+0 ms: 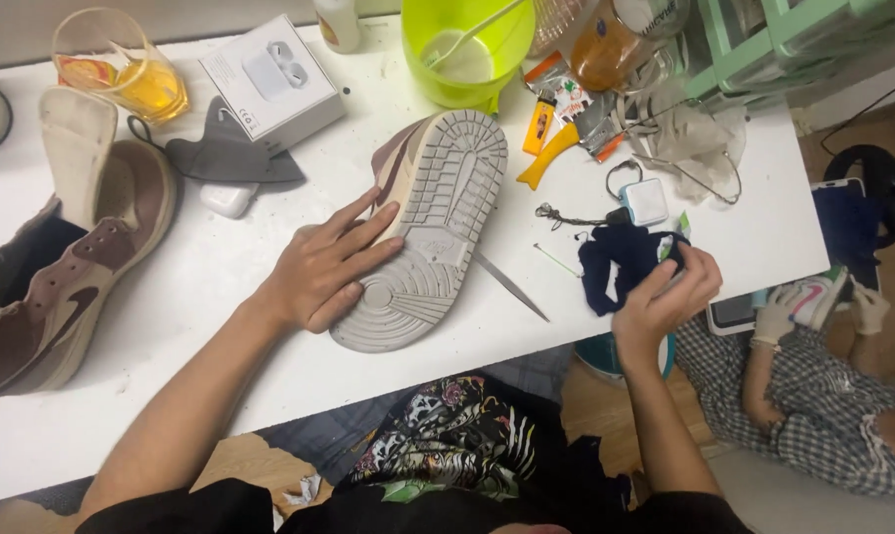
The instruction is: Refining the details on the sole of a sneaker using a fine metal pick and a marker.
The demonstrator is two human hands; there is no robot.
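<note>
While the left hand (321,269) lies open on the upturned shoe sole (430,227), the right hand (665,297) grips a dark blue cloth (616,265).

One view only. Camera sat on person's head, looked almost straight down. White table (220,326) filled most of picture, close up, within arm's reach. Person's lap showed at bottom edge, floor at right. No second view shared anything.

White earbud box (269,84) beside orange sachets (551,99)
</note>
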